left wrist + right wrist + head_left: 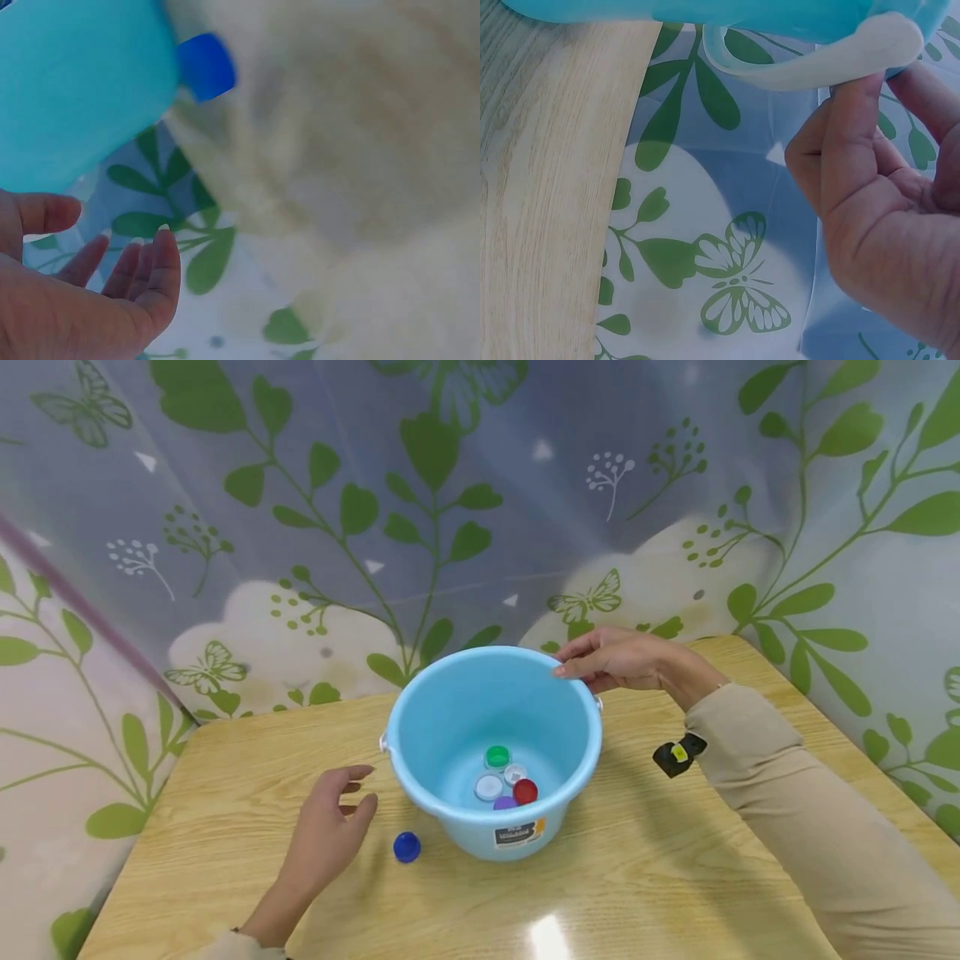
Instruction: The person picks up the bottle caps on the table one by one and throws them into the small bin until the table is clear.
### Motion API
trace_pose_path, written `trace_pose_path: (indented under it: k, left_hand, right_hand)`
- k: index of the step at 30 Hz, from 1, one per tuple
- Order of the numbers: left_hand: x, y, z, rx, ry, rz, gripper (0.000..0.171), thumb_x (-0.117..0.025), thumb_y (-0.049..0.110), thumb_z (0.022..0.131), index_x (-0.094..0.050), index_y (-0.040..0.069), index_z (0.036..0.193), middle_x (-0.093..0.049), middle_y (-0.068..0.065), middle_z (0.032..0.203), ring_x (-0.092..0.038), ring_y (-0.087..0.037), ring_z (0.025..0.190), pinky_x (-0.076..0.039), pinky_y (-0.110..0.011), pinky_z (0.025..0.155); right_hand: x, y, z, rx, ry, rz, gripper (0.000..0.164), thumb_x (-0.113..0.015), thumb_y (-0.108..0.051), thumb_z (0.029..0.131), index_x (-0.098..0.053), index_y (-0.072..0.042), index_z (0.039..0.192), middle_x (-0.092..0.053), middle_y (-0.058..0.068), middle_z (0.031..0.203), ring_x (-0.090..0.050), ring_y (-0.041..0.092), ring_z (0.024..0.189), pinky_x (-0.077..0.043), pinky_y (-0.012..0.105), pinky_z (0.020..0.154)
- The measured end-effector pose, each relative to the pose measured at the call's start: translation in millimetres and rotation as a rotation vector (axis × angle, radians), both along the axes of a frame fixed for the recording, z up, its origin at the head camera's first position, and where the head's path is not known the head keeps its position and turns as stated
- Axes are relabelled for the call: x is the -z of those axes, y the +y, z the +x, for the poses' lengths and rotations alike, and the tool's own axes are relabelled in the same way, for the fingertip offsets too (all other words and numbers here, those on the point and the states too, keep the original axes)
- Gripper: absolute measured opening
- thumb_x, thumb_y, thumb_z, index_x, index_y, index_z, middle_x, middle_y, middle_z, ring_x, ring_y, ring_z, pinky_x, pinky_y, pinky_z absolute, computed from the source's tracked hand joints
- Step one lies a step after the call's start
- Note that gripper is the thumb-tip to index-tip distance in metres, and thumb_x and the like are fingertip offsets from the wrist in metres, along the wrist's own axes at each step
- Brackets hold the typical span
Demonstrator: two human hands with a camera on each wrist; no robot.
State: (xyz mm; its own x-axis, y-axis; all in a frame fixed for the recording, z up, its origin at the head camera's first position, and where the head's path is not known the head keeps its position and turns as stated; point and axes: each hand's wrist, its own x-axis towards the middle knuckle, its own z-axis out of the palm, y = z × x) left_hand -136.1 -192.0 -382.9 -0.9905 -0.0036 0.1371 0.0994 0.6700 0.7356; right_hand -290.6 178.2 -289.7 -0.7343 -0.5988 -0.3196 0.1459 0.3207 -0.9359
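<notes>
A light blue bucket (450,718) stands upright on the wooden table. Inside, on its floor, lie a green cap (497,757), a red cap (526,792), a purple cap (506,803) and whitish caps (488,787). My right hand (622,660) grips the rim at the far right, thumb over the edge and fingers outside. In the right wrist view, those fingers are at the end of the white handle (832,64). To the left of the bucket, my left hand (330,827) hovers with loosely bent fingers, holding nothing. Between that hand and the bucket sits a blue cap (407,847).
The wooden table (247,785) ends at a wall covering (330,552) with leaves and butterflies, close behind the bucket. A black strap piece with a yellow mark (678,753) is at the right sleeve (810,810).
</notes>
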Motion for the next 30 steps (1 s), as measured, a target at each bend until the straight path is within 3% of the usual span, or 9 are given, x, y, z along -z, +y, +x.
trace_pose_path:
  k: [6, 14, 18, 21, 30]
  left_hand:
    - [23.4, 3.2, 5.9, 0.037, -0.057, -0.068, 0.032, -0.068, 0.012, 0.088, -0.063, 0.002, 0.118, -0.055, -0.014, 0.121, -0.053, -0.033, 0.110, -0.055, -0.042, 0.084]
    - [39.9, 15.0, 12.6, 0.135, -0.011, -0.383, 0.043, -0.082, 0.027, 0.076, -0.068, 0.003, 0.109, -0.061, -0.010, 0.110, -0.056, -0.032, 0.105, -0.052, -0.048, 0.086]
    - [43.0, 19.4, 14.7, 0.189, 0.062, -0.510, 0.040, -0.080, 0.023, 0.077, -0.067, 0.004, 0.111, -0.060, -0.009, 0.110, -0.055, -0.032, 0.104, -0.056, -0.044, 0.075]
    - [42.7, 22.1, 14.3, 0.215, 0.106, -0.536, 0.037, -0.080, 0.019, 0.077, -0.068, 0.004, 0.109, -0.059, -0.008, 0.107, -0.055, -0.030, 0.100, -0.057, -0.042, 0.070]
    - [45.1, 23.5, 9.8, 0.256, 0.123, -0.509, 0.022, -0.078, 0.006, 0.075, -0.071, 0.002, 0.095, -0.064, -0.009, 0.093, -0.061, -0.026, 0.087, -0.054, -0.041, 0.078]
  right_hand:
    - [-0.4, 0.4, -0.2, 0.019, -0.007, 0.006, 0.045, -0.061, -0.011, 0.094, -0.047, 0.009, 0.132, -0.063, 0.017, 0.110, -0.066, 0.025, 0.091, -0.054, 0.042, 0.087]
    - [-0.4, 0.0, 0.2, 0.014, -0.008, 0.003, 0.044, -0.062, -0.011, 0.094, -0.049, 0.009, 0.131, -0.063, 0.018, 0.109, -0.067, 0.024, 0.088, -0.054, 0.043, 0.087]
    - [0.3, -1.4, 0.3, 0.019, -0.008, 0.004, 0.043, -0.061, -0.011, 0.094, -0.049, 0.008, 0.131, -0.064, 0.017, 0.107, -0.067, 0.023, 0.087, -0.054, 0.042, 0.087]
    - [0.5, -1.1, 0.5, 0.017, -0.006, 0.002, 0.043, -0.061, -0.010, 0.094, -0.049, 0.009, 0.131, -0.064, 0.016, 0.106, -0.067, 0.023, 0.087, -0.055, 0.041, 0.086]
    - [1.4, -0.1, 0.2, 0.007, -0.004, -0.011, 0.044, -0.062, -0.010, 0.094, -0.049, 0.009, 0.131, -0.064, 0.017, 0.106, -0.067, 0.023, 0.087, -0.056, 0.039, 0.083]
